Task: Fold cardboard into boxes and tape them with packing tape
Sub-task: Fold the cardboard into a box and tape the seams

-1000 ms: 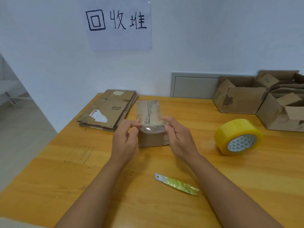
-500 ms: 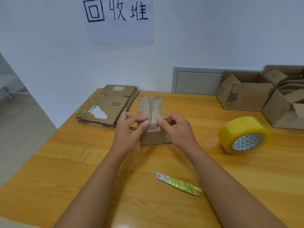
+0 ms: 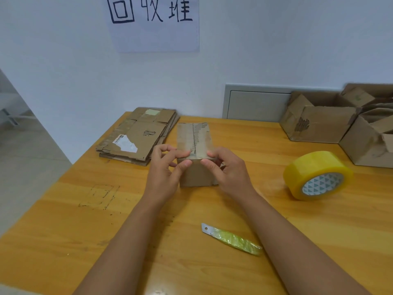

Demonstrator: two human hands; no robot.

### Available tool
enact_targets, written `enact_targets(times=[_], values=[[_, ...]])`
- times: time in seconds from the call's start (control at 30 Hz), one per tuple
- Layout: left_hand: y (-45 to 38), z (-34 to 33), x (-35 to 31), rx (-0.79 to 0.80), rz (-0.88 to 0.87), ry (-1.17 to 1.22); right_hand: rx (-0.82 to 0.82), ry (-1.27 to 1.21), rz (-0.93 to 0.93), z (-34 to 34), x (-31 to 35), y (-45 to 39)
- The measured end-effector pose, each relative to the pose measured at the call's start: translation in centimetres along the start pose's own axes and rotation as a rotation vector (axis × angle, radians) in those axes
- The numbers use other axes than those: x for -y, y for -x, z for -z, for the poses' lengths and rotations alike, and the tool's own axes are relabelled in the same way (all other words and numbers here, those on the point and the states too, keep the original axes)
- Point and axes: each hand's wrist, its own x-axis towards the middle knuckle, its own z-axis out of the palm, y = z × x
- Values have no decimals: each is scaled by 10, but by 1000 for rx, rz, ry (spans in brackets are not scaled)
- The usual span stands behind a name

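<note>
A small closed cardboard box (image 3: pixel 194 136) stands on the wooden table (image 3: pixel 276 220) in front of me, with a clear tape strip along its top seam. My left hand (image 3: pixel 164 169) pinches the box's near top edge from the left, fingertips on the top and thumb on the front face. My right hand (image 3: pixel 226 170) does the same from the right, its thumb pressing the tape end over the edge. A yellow roll of packing tape (image 3: pixel 316 175) lies to the right, apart from both hands.
A green-handled utility knife (image 3: pixel 232 239) lies on the table between my forearms. A stack of flattened cardboard (image 3: pixel 136 137) sits at the back left. Two open cardboard boxes (image 3: pixel 319 124) (image 3: pixel 365 145) stand at the back right against the wall.
The tape strip held stretched between both hands has come down onto the box's near edge. My thumbs have moved onto the front face, pressing it flat.
</note>
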Motion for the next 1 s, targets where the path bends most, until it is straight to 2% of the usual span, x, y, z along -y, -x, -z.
enact_targets(times=[0.1,0.2,0.5,0.63,0.73,0.87,1.0], values=[[1,1,4,36,8,15,-15,26,55,-1,-4,0],[5,4,9,108,44,79,57,3,26,6,-10,1],[5,4,9,110,15,69,133,27,8,9,-14,1],[6,1,9,70,-31,7,92,40,32,5,-13,2],[7,-2,7,72,5,23,83,41,12,4,-12,2],[7,-12,2,-45,6,-37,-9,101,24,-4,-7,2],[7,-13,3,-61,1,-28,-32,86,12,-6,-5,1]])
